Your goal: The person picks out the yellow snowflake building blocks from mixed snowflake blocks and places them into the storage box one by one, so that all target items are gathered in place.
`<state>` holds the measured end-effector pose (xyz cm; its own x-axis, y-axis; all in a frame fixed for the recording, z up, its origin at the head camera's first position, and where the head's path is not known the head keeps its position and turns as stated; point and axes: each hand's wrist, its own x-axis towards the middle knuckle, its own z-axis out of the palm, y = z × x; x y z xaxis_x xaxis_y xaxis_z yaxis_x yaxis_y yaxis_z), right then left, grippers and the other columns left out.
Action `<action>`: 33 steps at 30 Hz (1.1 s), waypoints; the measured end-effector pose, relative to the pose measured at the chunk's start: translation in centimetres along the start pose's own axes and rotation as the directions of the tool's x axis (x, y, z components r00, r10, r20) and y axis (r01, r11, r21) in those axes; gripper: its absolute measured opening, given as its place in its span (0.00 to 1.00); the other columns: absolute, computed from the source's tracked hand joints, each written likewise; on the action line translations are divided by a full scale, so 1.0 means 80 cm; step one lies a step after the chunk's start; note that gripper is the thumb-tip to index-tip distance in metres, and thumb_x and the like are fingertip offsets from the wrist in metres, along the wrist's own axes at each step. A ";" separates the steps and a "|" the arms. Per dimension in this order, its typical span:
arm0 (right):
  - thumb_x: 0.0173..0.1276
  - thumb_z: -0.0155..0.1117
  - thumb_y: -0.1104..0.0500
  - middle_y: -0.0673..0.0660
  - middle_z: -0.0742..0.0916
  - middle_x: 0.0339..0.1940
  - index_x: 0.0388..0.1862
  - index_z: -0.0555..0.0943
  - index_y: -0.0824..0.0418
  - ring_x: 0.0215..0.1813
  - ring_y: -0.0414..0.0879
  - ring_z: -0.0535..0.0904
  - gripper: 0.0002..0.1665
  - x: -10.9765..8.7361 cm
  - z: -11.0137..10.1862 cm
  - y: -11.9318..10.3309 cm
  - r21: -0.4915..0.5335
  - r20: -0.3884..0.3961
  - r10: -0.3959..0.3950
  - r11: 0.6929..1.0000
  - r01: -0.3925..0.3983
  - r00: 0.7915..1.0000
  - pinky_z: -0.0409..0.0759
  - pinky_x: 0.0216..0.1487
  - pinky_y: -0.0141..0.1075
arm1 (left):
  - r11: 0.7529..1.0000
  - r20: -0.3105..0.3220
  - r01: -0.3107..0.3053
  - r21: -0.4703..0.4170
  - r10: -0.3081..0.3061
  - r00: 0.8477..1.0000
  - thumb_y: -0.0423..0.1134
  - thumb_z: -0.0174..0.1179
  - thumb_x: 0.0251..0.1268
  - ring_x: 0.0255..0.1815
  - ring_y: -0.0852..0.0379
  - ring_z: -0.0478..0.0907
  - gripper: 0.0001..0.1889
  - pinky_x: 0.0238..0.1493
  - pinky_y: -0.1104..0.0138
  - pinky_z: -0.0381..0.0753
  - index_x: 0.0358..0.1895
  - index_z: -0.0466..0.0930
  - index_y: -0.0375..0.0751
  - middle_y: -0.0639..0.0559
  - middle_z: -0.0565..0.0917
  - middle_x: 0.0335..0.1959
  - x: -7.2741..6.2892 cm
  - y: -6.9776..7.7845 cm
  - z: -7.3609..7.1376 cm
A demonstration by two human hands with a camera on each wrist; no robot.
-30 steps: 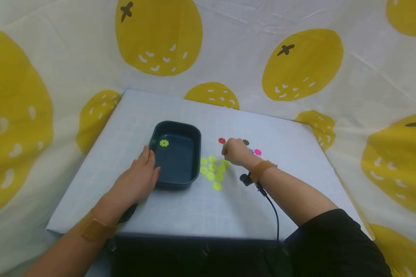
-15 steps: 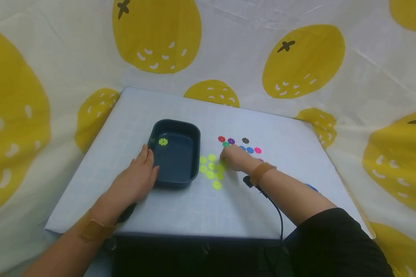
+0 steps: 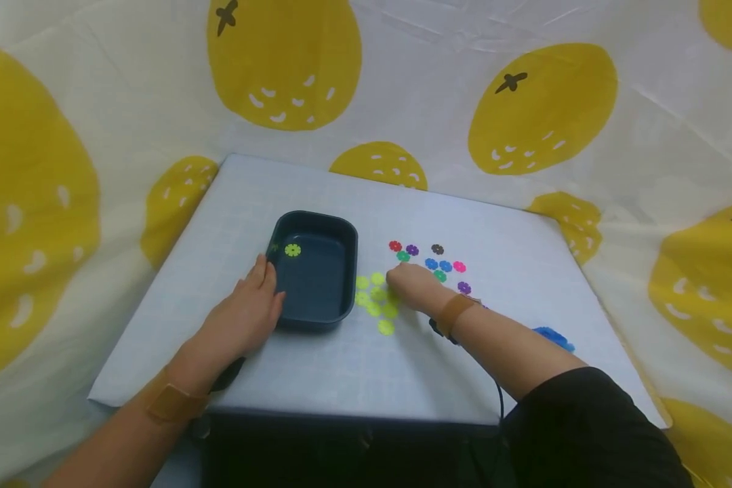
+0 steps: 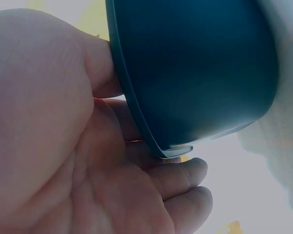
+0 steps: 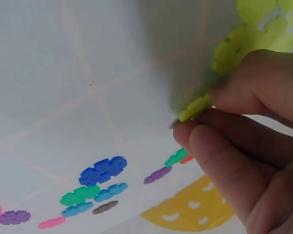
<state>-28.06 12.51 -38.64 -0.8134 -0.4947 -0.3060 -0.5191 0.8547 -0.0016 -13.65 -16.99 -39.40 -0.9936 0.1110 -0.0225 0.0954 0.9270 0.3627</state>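
Note:
My left hand [image 3: 247, 312] rests against the left side of a dark blue rectangular tray [image 3: 349, 288], its fingers fairly straight. The left wrist view has the thumb and some fingers reaching over the tray's rim [image 4: 118, 63], with the other fingertips beside the outer wall. One yellow-green flower-shaped plastic disc [image 3: 292, 250] lies inside the tray. Between thumb and fingers, my right hand [image 3: 417, 285] pinches another yellow-green disc [image 5: 195, 107] on edge, close over the cloth. Just left of that hand in the head view, several matching discs [image 3: 373, 309] lie in a loose cluster.
Behind the right hand lie loose discs in other colours, among them red [image 3: 395, 245], brown [image 3: 437, 249] and pink [image 3: 459, 266]. A blue object [image 3: 554, 337] sits by the right forearm. A pale cloth [image 3: 317, 373] covers the table, and a fruit-patterned curtain [image 3: 421, 68] hangs around it.
My right hand has drawn back toward the yellow-green cluster, uncovering coloured discs behind it. The left hand stays at the tray, and the disc inside has not moved.

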 end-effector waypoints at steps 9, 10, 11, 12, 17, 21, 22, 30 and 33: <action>0.73 0.67 0.61 0.58 0.90 0.46 0.57 0.86 0.60 0.47 0.53 0.84 0.15 0.014 -0.013 0.013 0.052 -0.012 -0.024 0.998 0.025 1.000 0.83 0.53 0.41 | 1.000 -0.035 -0.027 0.009 0.027 0.999 0.41 0.48 0.82 0.80 0.30 0.56 0.34 0.75 0.38 0.61 0.76 0.52 0.16 0.23 0.46 0.81 -0.005 -0.003 0.000; 0.74 0.67 0.62 0.59 0.90 0.49 0.58 0.86 0.61 0.51 0.54 0.85 0.16 0.016 -0.014 0.015 0.056 -0.019 -0.026 0.998 0.027 0.999 0.83 0.56 0.42 | 1.000 -0.035 -0.027 0.010 0.027 0.999 0.41 0.49 0.81 0.80 0.30 0.56 0.34 0.75 0.38 0.61 0.76 0.52 0.16 0.23 0.47 0.81 -0.006 -0.003 0.000; 0.74 0.67 0.63 0.60 0.89 0.53 0.58 0.86 0.61 0.54 0.55 0.84 0.16 0.017 -0.016 0.017 0.062 -0.025 -0.023 0.998 0.024 0.999 0.83 0.58 0.43 | 1.000 -0.034 -0.025 0.009 0.025 0.999 0.41 0.49 0.81 0.80 0.31 0.56 0.34 0.75 0.39 0.61 0.76 0.52 0.17 0.23 0.47 0.81 -0.006 -0.002 0.000; 0.73 0.66 0.64 0.61 0.89 0.56 0.59 0.86 0.61 0.56 0.56 0.84 0.17 0.019 -0.018 0.018 0.064 -0.030 -0.020 0.998 0.022 0.999 0.83 0.60 0.45 | 1.000 -0.034 -0.024 0.009 0.024 0.999 0.41 0.49 0.81 0.80 0.31 0.56 0.34 0.75 0.39 0.61 0.76 0.52 0.17 0.23 0.47 0.81 -0.006 -0.002 0.000; 0.71 0.69 0.66 0.61 0.89 0.56 0.58 0.87 0.61 0.55 0.56 0.84 0.18 0.029 -0.027 0.021 0.035 -0.055 0.066 0.997 -0.064 0.996 0.84 0.59 0.44 | 1.000 -0.026 -0.012 0.000 0.012 1.000 0.42 0.49 0.82 0.81 0.32 0.55 0.35 0.76 0.39 0.59 0.77 0.51 0.18 0.24 0.45 0.82 -0.007 -0.002 -0.001; 0.65 0.75 0.64 0.60 0.89 0.48 0.58 0.84 0.63 0.49 0.55 0.84 0.22 0.030 -0.039 0.022 0.061 -0.072 0.182 0.982 -0.177 0.981 0.85 0.54 0.44 | 1.000 -0.026 -0.014 -0.006 0.014 1.000 0.42 0.48 0.82 0.81 0.32 0.54 0.35 0.76 0.39 0.59 0.77 0.51 0.18 0.24 0.45 0.82 -0.007 0.000 -0.002; 0.65 0.76 0.63 0.60 0.89 0.46 0.58 0.83 0.63 0.47 0.54 0.83 0.22 0.029 -0.042 0.023 0.078 -0.069 0.210 0.976 -0.204 0.975 0.85 0.53 0.43 | 1.000 -0.028 -0.016 -0.006 0.016 0.999 0.42 0.48 0.82 0.81 0.32 0.54 0.35 0.76 0.39 0.59 0.77 0.51 0.18 0.24 0.45 0.82 -0.007 0.000 -0.002; 0.73 0.65 0.65 0.63 0.88 0.53 0.59 0.83 0.65 0.48 0.55 0.83 0.17 0.038 -0.070 0.031 0.299 0.024 0.337 0.896 -0.329 0.941 0.85 0.57 0.45 | 1.000 -0.036 -0.022 0.008 0.022 0.999 0.42 0.49 0.82 0.81 0.32 0.56 0.34 0.75 0.39 0.61 0.77 0.52 0.18 0.24 0.47 0.82 -0.007 0.002 -0.002; 0.71 0.66 0.68 0.63 0.87 0.56 0.58 0.85 0.66 0.50 0.55 0.83 0.17 0.040 -0.081 0.034 0.468 0.055 0.353 0.817 -0.336 0.934 0.87 0.55 0.43 | 1.000 -0.040 -0.024 0.016 0.024 0.999 0.42 0.49 0.82 0.81 0.32 0.56 0.35 0.75 0.39 0.61 0.77 0.52 0.18 0.24 0.47 0.82 -0.006 0.002 -0.001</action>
<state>-33.77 12.20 -33.44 -0.9284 -0.1519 -0.3391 -0.0282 0.9387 -0.3435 -13.14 -16.95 -39.27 -0.9926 0.1189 0.0238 0.1197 0.9297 0.3482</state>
